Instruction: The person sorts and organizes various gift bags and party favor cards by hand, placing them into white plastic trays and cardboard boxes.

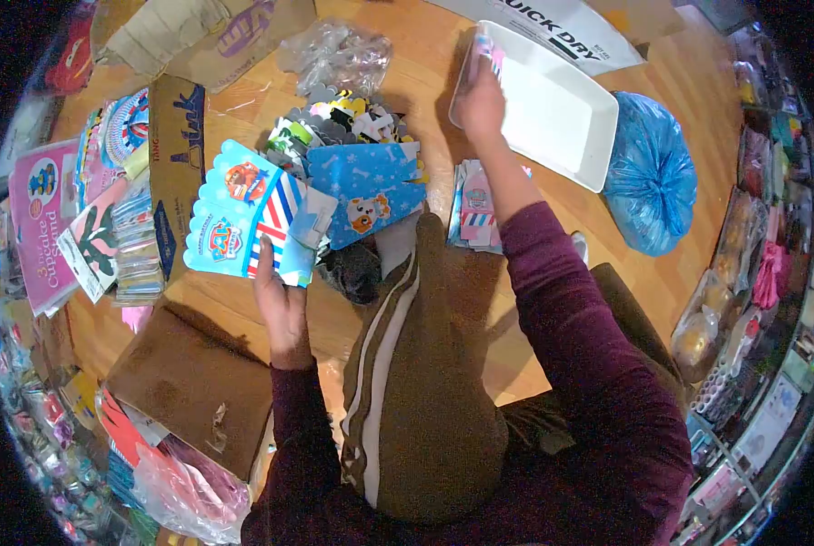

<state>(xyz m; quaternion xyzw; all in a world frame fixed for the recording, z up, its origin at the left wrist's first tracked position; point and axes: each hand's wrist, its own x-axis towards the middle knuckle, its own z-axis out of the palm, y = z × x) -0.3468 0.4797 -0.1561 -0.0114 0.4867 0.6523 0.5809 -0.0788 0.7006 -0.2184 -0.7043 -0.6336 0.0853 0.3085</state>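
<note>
Left hand [281, 305] clamps blue boxes [230, 214] by their lower edge, left of centre, likely keeping them together; right hand [482, 107], I see, holds a pink packet [487, 47] at the white tray's [557, 100] left end, upper centre.

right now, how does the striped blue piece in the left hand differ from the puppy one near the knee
The striped piece is held in the left hand; the puppy piece is in no hand. The striped piece has red, white and blue stripes; the puppy piece shows pale bones. The striped piece is lighter blue, the puppy piece deeper. Both carry cartoon characters.
</note>
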